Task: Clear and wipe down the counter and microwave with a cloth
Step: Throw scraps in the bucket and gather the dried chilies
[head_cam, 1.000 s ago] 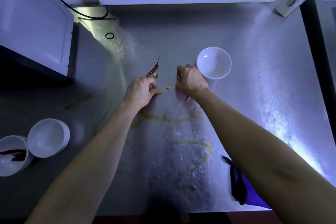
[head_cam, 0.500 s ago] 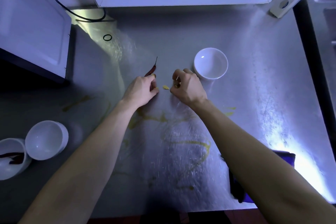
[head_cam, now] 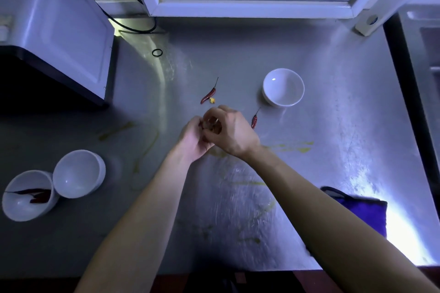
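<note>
My left hand [head_cam: 192, 141] and my right hand [head_cam: 234, 131] meet above the middle of the steel counter [head_cam: 345, 114], blurred. The left is cupped with curled fingers. The right's fingertips pinch small brownish food scraps [head_cam: 212, 126] over the left palm. A red chili [head_cam: 207, 97] and a yellow bit [head_cam: 212, 100] lie just beyond the hands. Another chili [head_cam: 254, 121] lies right of them. Yellow smears [head_cam: 294, 147] streak the counter. A blue cloth [head_cam: 364, 214] lies at the front right, partly behind my right forearm. The white microwave [head_cam: 59, 31] stands at the left.
An empty white bowl [head_cam: 283, 87] stands beyond the right hand. At the front left are two white bowls, one empty [head_cam: 78, 173], one with red chilies [head_cam: 27, 195]. A black ring [head_cam: 157, 52] and a cable [head_cam: 133, 27] lie near the window frame [head_cam: 250, 8].
Both hands left the counter and came together, the right now over the left palm. The yellow bits between them are gone, and a second chili shows where the right hand was.
</note>
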{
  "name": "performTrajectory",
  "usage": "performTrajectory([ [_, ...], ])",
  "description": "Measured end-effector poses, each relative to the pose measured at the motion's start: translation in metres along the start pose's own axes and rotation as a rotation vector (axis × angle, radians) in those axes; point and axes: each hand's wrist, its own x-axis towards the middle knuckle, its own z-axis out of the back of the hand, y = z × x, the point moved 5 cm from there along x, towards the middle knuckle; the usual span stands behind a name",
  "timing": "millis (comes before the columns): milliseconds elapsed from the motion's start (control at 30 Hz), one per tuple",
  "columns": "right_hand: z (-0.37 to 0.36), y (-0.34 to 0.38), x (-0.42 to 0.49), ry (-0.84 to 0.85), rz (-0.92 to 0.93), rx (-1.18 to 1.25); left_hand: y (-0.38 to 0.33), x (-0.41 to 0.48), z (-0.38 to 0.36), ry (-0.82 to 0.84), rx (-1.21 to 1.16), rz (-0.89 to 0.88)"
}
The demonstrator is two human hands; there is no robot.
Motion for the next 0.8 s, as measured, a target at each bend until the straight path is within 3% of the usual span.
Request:
performTrajectory([
  [100,-0.006,0.004,0.002,0.023,0.036,-0.023,-0.004,-0.003,-0.002,0.008,-0.035,0.03],
  [167,-0.001,-0.007,0.003,-0.057,-0.006,-0.044,-0.008,-0.005,0.0,-0.025,-0.013,0.025],
  [267,0.003,-0.047,0.007,-0.148,-0.194,-0.136,-0.015,-0.003,0.01,-0.063,-0.021,-0.007],
  [367,-0.004,-0.079,0.019,-0.063,-0.361,-0.237,-0.023,-0.002,0.018,-0.056,-0.055,-0.016],
  [600,-0.025,-0.091,0.055,0.052,-0.353,-0.323,-0.039,-0.003,0.029,-0.066,-0.084,-0.022],
  [800,-0.028,-0.089,0.06,0.0,-0.335,-0.277,-0.044,0.001,0.037,-0.106,-0.081,-0.04],
])
